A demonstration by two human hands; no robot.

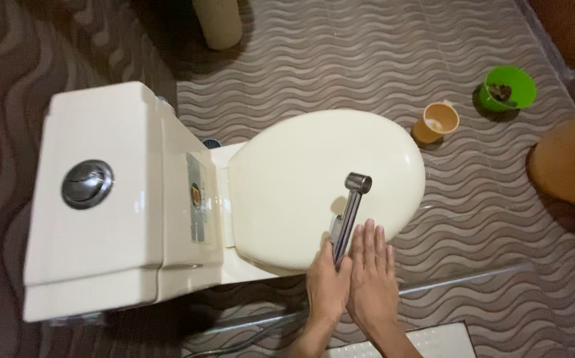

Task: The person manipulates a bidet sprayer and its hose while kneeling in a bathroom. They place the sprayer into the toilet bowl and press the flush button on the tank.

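A bathroom floor [340, 59] of brown tiles with a wavy ribbed pattern fills the view, and a cream toilet [168, 199] stands on it with its lid [301, 179] shut. The cistern [95, 199] carries a round chrome flush button [87, 183]. A narrow grey sticker [197, 197], upright and rectangular, sits on the ledge between cistern and lid.

On the floor beyond the lid stand an orange mug [436, 122] and, well apart from it, a green pot [507, 87] with something dark inside. A large orange-brown bucket [572, 162] is at the right edge, and a pale cylinder [218, 23] at the top.

The left hand [327, 285] has its fingers closed round the handle of a chrome sprayer [350, 212], whose head hangs over the lid. The right hand [370, 275] lies flat and open beside it, fingers straight, touching the left and holding nothing.
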